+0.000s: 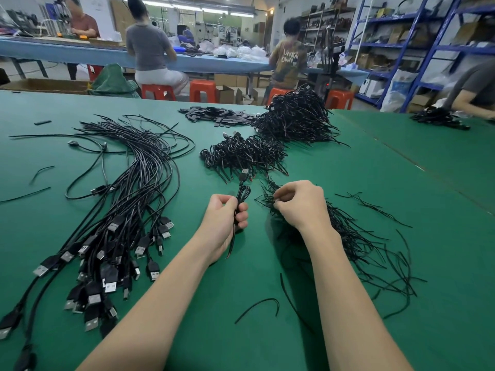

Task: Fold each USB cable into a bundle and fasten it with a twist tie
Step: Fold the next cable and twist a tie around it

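My left hand (224, 213) grips a folded USB cable (242, 194) (plug up); my right hand (298, 203) pinches into the twist ties (348, 236), fingers curled.

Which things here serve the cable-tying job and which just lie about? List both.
In use: folded cable in left hand; twist ties under right hand; loose USB cables; finished bundles.
Lying about: flat black pieces; orange stools.
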